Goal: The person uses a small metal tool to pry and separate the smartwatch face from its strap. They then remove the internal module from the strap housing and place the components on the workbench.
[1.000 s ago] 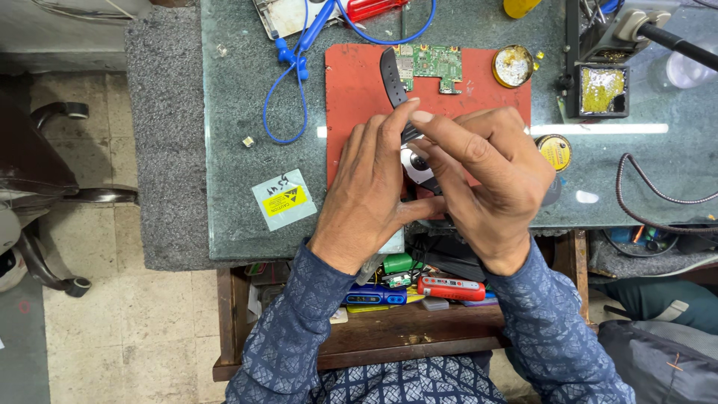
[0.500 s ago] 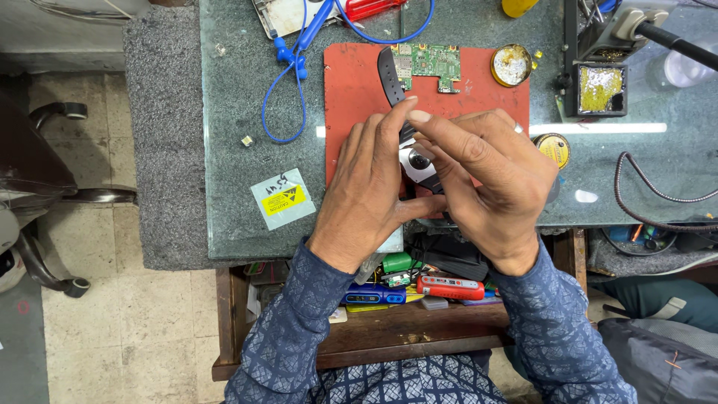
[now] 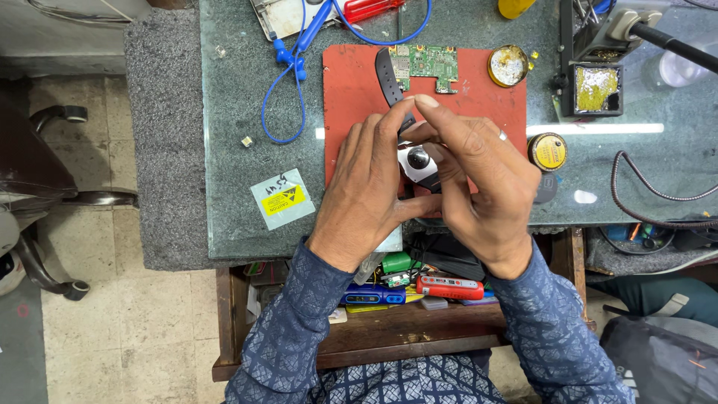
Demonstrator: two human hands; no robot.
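Observation:
My left hand (image 3: 370, 191) and my right hand (image 3: 479, 183) are cupped together around a small watch body (image 3: 417, 163), white with a dark round centre, held over the red work mat (image 3: 351, 97). Its black strap (image 3: 389, 78) sticks up past my fingertips. My right hand wears a ring, and its index finger arches over the top of the watch. A green circuit board (image 3: 428, 66) lies on the mat just beyond the strap.
On the glass-topped bench are a blue cable (image 3: 288, 82), a yellow-marked label (image 3: 283, 199), two round tins (image 3: 508, 66) (image 3: 548, 151), a soldering stand with sponge (image 3: 594, 86) and a black cord (image 3: 643, 187). An open drawer (image 3: 404, 322) below holds several tools.
Both hands have stayed together on the watch. My right index finger has lifted and arched higher over it, and the watch body shows more between my fingers.

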